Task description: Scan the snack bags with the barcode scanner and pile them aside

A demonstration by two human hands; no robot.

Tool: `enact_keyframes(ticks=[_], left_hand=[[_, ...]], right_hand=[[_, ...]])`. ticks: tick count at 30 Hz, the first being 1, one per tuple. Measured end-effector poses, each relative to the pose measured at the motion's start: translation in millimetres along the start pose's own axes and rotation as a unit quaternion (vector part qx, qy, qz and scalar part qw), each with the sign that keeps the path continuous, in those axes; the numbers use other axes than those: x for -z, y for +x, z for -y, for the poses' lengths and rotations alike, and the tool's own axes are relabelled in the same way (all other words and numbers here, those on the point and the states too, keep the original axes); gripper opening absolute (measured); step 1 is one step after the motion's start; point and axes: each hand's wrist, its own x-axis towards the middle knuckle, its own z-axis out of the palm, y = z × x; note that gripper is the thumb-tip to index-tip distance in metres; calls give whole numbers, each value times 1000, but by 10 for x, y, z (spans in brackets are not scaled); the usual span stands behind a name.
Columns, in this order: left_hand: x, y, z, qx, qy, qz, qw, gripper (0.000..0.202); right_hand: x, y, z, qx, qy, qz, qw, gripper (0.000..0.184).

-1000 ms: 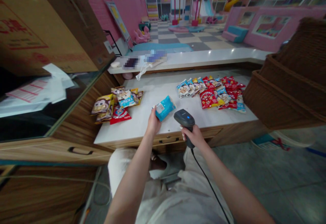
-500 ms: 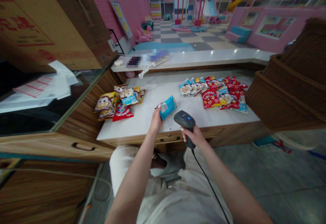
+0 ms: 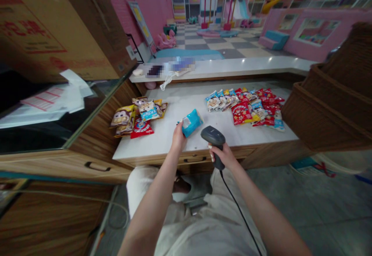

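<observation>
My left hand point(image 3: 178, 137) is shut on a soft blue packet point(image 3: 192, 123) with a white label, holding it above the white counter top point(image 3: 180, 147). My right hand point(image 3: 224, 156) grips a black handheld barcode scanner point(image 3: 213, 139), whose head points up and away from me, close to the blue packet but apart from it. A black cable point(image 3: 240, 213) runs down from the scanner's handle. Monkey-printed snack packets point(image 3: 136, 118) lie in a heap left of my hands. A spread of red and blue snack packets point(image 3: 244, 108) lies to the right.
A large cardboard box point(image 3: 61, 35) sits at the left above a dark glass-topped cabinet. A wicker basket point(image 3: 328, 101) juts in at the right. A raised white ledge point(image 3: 232, 68) behind the counter holds blurred items. Play equipment stands beyond it.
The whole scene has drifted slightly right in view as my head moved. The blue packet has turned a little in my left hand, and the scanner's blue light no longer shows.
</observation>
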Motion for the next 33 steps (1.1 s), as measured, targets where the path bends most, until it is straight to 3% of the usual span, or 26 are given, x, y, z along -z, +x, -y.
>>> enact_keyframes(ticks=[3, 6, 9, 11, 14, 16, 17, 20, 24, 28, 33], left_hand=[[31, 62, -163, -28, 13, -54, 998, 27], [164, 176, -557, -176, 140, -64, 972, 38], [354, 325, -1113, -347, 348, -83, 867, 49], [479, 443, -1460, -387, 484, -81, 781, 55], [641, 621, -1794, -355, 665, -65, 653, 67], [716, 710, -1879, -304, 744, -50, 593, 74], [737, 738, -1891, -284, 765, -47, 576, 77], [705, 760, -1842, -294, 768, -60, 566, 79], [416, 714, -1569, -379, 703, -23, 601, 72], [-78, 698, -947, -406, 643, 103, 641, 67], [-780, 790, -3, -363, 599, 222, 679, 71]], right_hand=[[10, -4, -7, -3, 2, 3, 1000, 26], [23, -3, -27, -8, 6, 5, 1000, 26], [32, 4, -52, -12, 10, 8, 1000, 27], [32, 7, -61, -14, 11, 10, 1000, 28], [28, 7, -61, -15, 10, 11, 1000, 29], [22, 4, -53, -14, 7, 9, 1000, 29], [19, 3, -49, -13, 6, 7, 1000, 30], [4, 0, -42, -11, -2, 3, 1000, 31], [-13, -5, -47, -6, -16, -1, 1000, 32], [73, -30, -37, 4, -47, -11, 999, 30], [321, -62, -3, 17, -76, -43, 996, 35]])
